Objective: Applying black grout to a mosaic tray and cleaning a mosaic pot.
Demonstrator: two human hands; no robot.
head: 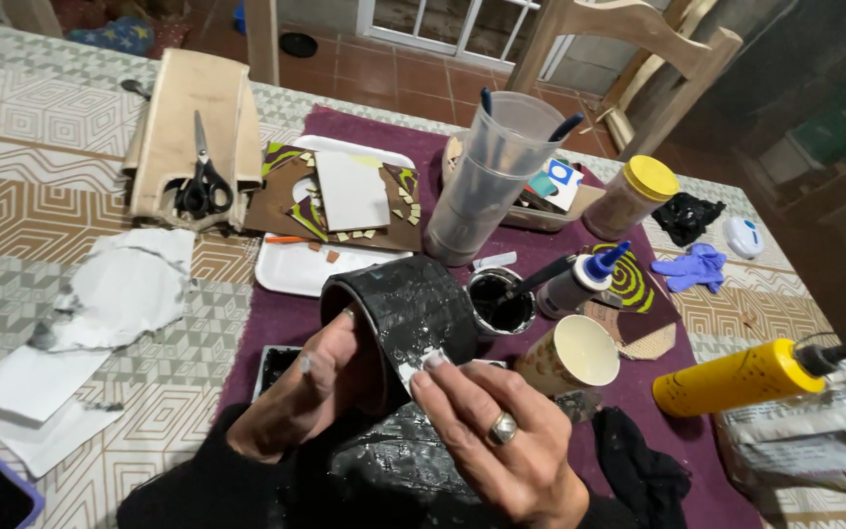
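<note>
The black, paper-covered curved cylinder (403, 318) sits just before the small black paint pot (499, 302). The left hand (305, 392) grips its rim; the right hand (496, 441) presses a white scrap on (bare patch remains, mostly coated).

Indoor artificial light, moderately bright over the centre, coming from above and somewhat in front. Upper right corner falls off to near black; detail there lost. Specular glare on the wet, glossy black-painted curved sheet (408, 313) and on the crinkled clear plastic bag (815, 436) at right. White rectangular foam tray (291, 269) and torn white paper sheets (115, 294) read close to overexposed. Soft short shadows beside the stacked translucent plastic cups (487, 181). Wide-angle distortion: patterned tablecloth (41, 196) lines bow toward the edges. Centre sharp; right hand (501, 441) slightly soft; far floor mildly blurred.
</note>
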